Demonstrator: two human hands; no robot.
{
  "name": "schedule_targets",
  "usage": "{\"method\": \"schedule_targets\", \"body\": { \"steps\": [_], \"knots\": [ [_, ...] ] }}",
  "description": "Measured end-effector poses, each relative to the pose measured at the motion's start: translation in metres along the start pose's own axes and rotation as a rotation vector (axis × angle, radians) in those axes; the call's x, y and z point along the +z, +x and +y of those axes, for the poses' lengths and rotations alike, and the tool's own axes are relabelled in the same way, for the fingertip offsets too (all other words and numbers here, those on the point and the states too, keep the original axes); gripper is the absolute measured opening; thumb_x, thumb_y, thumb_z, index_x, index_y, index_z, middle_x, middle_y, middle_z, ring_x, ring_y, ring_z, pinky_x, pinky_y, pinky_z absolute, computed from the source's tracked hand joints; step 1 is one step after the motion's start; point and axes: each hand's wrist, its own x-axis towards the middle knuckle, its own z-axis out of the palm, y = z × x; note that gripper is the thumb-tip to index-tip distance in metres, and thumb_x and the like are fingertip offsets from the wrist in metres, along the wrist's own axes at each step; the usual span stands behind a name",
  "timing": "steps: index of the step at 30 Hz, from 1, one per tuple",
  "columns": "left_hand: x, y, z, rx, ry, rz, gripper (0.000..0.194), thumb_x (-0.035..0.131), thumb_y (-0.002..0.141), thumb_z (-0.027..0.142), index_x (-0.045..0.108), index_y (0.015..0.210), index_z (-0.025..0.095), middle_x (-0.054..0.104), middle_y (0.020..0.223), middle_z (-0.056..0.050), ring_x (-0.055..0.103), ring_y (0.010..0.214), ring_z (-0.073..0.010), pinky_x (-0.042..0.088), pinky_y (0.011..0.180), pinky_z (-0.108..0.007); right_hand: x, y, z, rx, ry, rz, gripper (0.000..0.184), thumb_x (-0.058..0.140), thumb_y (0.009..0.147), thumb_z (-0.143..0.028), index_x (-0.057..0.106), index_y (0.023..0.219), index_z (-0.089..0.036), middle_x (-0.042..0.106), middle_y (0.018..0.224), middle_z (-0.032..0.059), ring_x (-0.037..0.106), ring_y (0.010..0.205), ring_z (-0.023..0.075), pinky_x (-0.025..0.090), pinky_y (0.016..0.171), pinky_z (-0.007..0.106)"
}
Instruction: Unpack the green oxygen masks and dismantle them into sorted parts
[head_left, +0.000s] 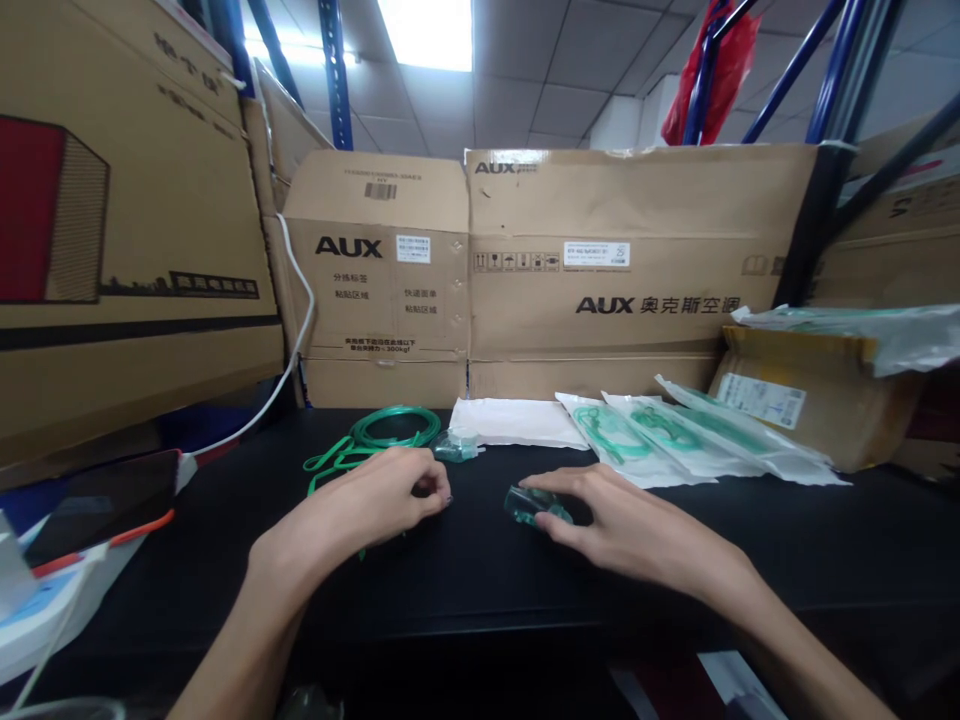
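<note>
Flattened cardboard panels [600,300] printed AUX stand along the back of the black surface [450,590], with blue metal posts [335,75] rising behind them under a lit ceiling panel [427,32]. At the far left I see a phone [109,500] with an orange edge, and a white cable [300,330] running up beside it. The person's right hand [626,515] has its thumb and fingers around a clear, green-tinted plastic piece [534,505], low over the middle of the surface. The left hand [397,490] is well apart from it, fingers curled in toward the thumb; whether they pinch anything, I can't tell. Just beyond that hand sit a coil of green tubing [394,427], with looped green strap [330,460] next to it, and another clear piece [455,445]. A white packet [521,422] lies behind, and to its right several pouches [622,430] with green contents lean toward a small carton [795,390].
</note>
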Motion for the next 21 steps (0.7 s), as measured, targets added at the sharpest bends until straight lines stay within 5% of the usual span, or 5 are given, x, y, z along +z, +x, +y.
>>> {"method": "schedule_targets", "body": {
  "steps": [5, 11, 16, 21],
  "knots": [
    [-0.008, -0.006, 0.022, 0.184, -0.112, 0.018, 0.019, 0.058, 0.094, 0.037, 0.074, 0.09, 0.026, 0.073, 0.099, 0.001, 0.066, 0.093, -0.0202, 0.045, 0.081, -0.027, 0.004, 0.008, -0.005, -0.014, 0.018, 0.004, 0.038, 0.051, 0.099, -0.037, 0.064, 0.134, -0.029, 0.064, 0.14, 0.0052, 0.056, 0.134, 0.0289, 0.044, 0.112, 0.048],
    [-0.01, -0.008, 0.039, 0.22, -0.222, 0.076, 0.017, 0.06, 0.096, 0.04, 0.073, 0.093, 0.028, 0.074, 0.095, 0.004, 0.066, 0.089, -0.0182, 0.046, 0.078, -0.026, 0.011, 0.011, -0.004, 0.056, 0.047, -0.039, 0.045, 0.06, 0.094, -0.047, 0.059, 0.138, -0.033, 0.059, 0.144, 0.0065, 0.053, 0.136, 0.0298, 0.042, 0.112, 0.049],
    [-0.009, -0.003, 0.047, 0.237, -0.476, 0.159, 0.032, 0.06, 0.097, 0.04, 0.064, 0.127, 0.03, 0.074, 0.094, 0.003, 0.069, 0.087, -0.0174, 0.051, 0.079, -0.027, 0.009, 0.013, -0.001, 0.017, 0.095, -0.003, 0.038, 0.063, 0.094, -0.042, 0.06, 0.131, -0.035, 0.069, 0.118, 0.0059, 0.066, 0.112, 0.0273, 0.053, 0.095, 0.044],
    [-0.013, 0.002, 0.054, 0.189, -0.534, 0.118, 0.032, 0.061, 0.094, 0.049, 0.075, 0.108, 0.024, 0.076, 0.1, -0.002, 0.069, 0.09, -0.0215, 0.054, 0.076, -0.029, 0.001, 0.014, -0.002, -0.139, 0.145, 0.045, 0.032, 0.065, 0.093, -0.032, 0.064, 0.126, -0.032, 0.069, 0.125, 0.0037, 0.062, 0.119, 0.0248, 0.048, 0.103, 0.043]
  ]
}}
